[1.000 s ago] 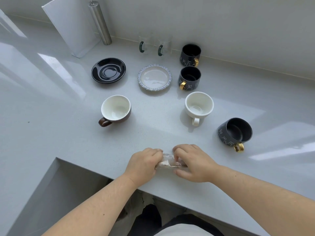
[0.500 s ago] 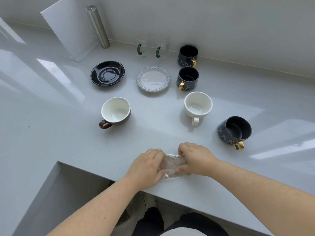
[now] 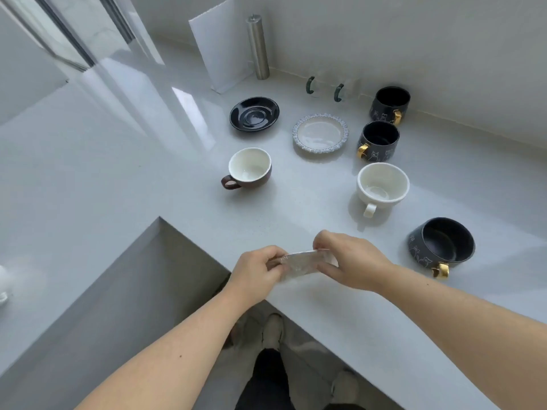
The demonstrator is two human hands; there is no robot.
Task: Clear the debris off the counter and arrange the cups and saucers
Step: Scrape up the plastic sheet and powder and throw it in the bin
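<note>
A crumpled clear plastic wrapper (image 3: 302, 262) is held between my left hand (image 3: 254, 269) and my right hand (image 3: 349, 261), just above the counter's front edge. Further back stand a brown cup with a white inside (image 3: 250, 168), a white cup (image 3: 382, 186) and three dark cups with gold handles: one at the right (image 3: 442, 244), one behind the white cup (image 3: 379, 140), one by the wall (image 3: 390, 103). A black saucer (image 3: 254, 113) and a pale saucer with a blue frilled rim (image 3: 321, 136) lie behind the cups.
A white board (image 3: 222, 45) and a steel cylinder (image 3: 258, 45) lean or stand at the back wall. Two clear glass mugs with green handles (image 3: 339, 91) sit by the wall. The grey counter (image 3: 118, 179) is L-shaped, with an inner corner to my left. My shoes show below.
My hands have lifted the wrapper off the counter and drawn it toward the edge. The view has swung left, so the cups now sit further right.
</note>
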